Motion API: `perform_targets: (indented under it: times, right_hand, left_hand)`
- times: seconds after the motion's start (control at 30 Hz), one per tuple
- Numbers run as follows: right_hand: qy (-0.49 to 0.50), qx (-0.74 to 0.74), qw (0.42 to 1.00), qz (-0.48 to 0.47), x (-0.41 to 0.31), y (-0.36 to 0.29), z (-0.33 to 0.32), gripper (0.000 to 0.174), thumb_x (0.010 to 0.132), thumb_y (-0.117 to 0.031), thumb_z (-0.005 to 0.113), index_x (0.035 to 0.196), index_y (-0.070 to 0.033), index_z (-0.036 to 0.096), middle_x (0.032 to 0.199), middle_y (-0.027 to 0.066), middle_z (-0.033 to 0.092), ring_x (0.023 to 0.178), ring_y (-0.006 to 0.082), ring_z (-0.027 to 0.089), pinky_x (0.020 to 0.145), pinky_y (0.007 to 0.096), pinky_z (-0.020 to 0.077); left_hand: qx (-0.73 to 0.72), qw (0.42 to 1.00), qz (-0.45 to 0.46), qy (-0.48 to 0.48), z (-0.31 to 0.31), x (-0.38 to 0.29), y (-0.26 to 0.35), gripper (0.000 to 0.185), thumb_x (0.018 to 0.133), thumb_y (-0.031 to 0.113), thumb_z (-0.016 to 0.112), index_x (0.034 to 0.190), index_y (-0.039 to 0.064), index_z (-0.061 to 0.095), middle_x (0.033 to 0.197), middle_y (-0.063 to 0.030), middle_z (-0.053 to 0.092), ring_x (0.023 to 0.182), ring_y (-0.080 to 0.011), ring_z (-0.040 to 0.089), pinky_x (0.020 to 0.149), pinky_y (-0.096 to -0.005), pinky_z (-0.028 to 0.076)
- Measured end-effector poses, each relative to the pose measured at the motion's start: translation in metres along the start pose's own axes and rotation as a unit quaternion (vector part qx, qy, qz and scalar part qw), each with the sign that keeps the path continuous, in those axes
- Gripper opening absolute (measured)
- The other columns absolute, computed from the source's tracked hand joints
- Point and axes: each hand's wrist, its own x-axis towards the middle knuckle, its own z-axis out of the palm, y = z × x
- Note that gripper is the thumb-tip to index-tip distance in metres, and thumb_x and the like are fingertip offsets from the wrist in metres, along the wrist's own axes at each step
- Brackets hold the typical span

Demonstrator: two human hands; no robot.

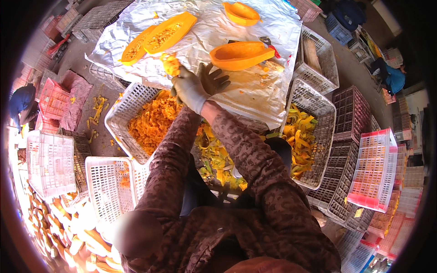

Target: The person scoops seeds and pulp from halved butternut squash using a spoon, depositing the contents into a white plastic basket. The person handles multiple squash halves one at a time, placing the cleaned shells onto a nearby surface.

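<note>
My right hand [189, 88], in a light glove, grips a clump of orange pumpkin pulp [170, 65] above the near edge of a silvery sheet [191, 63]. My left hand [212, 80] reaches beneath the right wrist, dark glove palm showing, fingers spread and holding nothing visible. Beyond the pulp lie two pumpkin halves with seeds, a nearer half [170, 33] overlapping another half [136, 47]. To the right rests a hollowed pumpkin half [240, 55]. A smaller hollowed piece [241, 14] sits farther back. A red-handled tool [269, 47] lies partly behind the large hollowed half.
A white crate of shredded orange pulp [116, 119] stands left, a crate of peelings [324, 143] right. Peelings [218, 160] cover the floor between my legs. Stacked crates [372, 170] line the right side. Other people [22, 102], [392, 76] are at both edges.
</note>
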Motion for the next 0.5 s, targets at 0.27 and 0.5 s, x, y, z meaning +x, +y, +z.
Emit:
perform_targets:
  times: [0.27,0.5]
  right_hand:
    - [0.094,-0.68,0.717,-0.122,-0.023,-0.008,-0.048,0.049,0.094,-0.025,0.051,0.142,-0.021,0.047,0.094,0.0218,0.07,0.087,0.0362,0.069,0.075,0.0489,0.0532]
    - [0.275,-0.663,0.694,0.065,-0.032,-0.026,-0.221,0.05,0.092,-0.025,0.048,0.14,-0.017,0.044,0.097,0.021,0.07,0.089,0.0373,0.068,0.077,0.0493,0.0516]
  left_hand:
    - [0.136,0.989,0.053,-0.003,0.041,-0.016,-0.025,0.062,0.096,0.044,0.055,0.147,0.013,0.038,0.126,-0.0203,0.056,0.1,-0.0374,0.06,0.088,-0.0462,0.05]
    - [0.36,0.916,0.089,0.155,0.097,0.005,-0.049,0.051,0.089,0.002,0.06,0.137,0.013,0.044,0.105,-0.0086,0.063,0.071,-0.0145,0.062,0.055,-0.0275,0.05]
